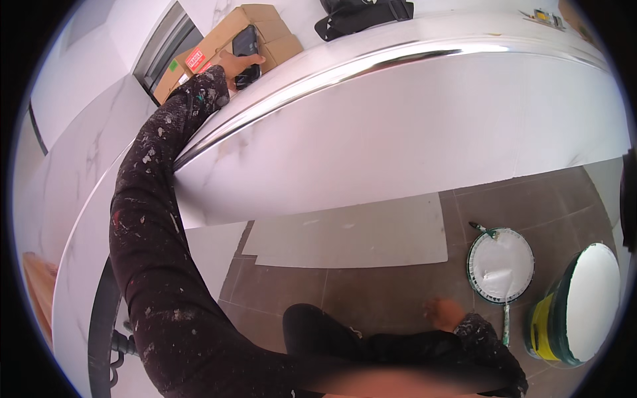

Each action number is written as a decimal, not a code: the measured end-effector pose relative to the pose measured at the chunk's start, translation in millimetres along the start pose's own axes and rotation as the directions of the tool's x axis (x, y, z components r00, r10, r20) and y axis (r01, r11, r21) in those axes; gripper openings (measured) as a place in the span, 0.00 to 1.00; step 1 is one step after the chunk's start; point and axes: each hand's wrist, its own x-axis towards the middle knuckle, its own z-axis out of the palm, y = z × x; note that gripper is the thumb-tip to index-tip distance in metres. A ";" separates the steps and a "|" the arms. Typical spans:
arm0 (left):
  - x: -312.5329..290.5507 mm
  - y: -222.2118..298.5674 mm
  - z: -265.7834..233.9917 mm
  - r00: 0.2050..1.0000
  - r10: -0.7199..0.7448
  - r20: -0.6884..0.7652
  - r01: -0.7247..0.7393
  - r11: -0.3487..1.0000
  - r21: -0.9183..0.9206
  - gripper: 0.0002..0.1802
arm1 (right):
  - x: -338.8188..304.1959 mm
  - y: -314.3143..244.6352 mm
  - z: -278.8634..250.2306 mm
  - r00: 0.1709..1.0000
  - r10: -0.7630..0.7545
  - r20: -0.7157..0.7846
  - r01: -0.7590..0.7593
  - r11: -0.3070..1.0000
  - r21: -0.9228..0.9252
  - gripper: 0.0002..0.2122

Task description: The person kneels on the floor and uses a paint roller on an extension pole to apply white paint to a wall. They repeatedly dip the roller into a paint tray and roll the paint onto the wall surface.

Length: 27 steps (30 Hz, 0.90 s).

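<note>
My left arm, in a dark paint-spattered sleeve, stretches up to the counter. There my left hand (232,64) is closed on a black smartphone (246,45), with its thumb across the phone. Just behind the phone are brown cardboard boxes (222,34). Low over the floor, my right hand (444,314) is open, its fingers loosely bent and somewhat blurred, with nothing visible in them. To its right is a round, green-rimmed lid or tub (499,265) with white paint in it. A small brush (482,229) rests on its far rim, and a tool handle (506,325) extends from its near side.
A tall green and yellow bucket (544,325) with a white top stands at the far right. A pale board (358,232) lies on the brown tiled floor (371,292). The white marbled counter has a shiny metal edge (318,76); a black bag (361,20) lies on top.
</note>
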 end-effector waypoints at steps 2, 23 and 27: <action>8.3 -1.1 1.6 0.994 -0.037 -0.102 0.052 0.987 0.149 0.51 | 2.2 8.2 6.7 0.997 -0.082 -0.010 0.082 0.995 0.059 0.14; 24.0 -21.5 29.2 0.926 0.190 0.326 -0.334 0.814 0.475 0.56 | -139.9 91.1 -8.3 0.418 0.578 -0.701 -0.545 0.777 0.316 0.15; 20.4 -25.7 25.3 0.931 0.163 0.327 -0.315 0.811 0.493 0.57 | -176.7 105.6 31.2 0.393 0.634 -0.666 -0.590 0.730 0.346 0.16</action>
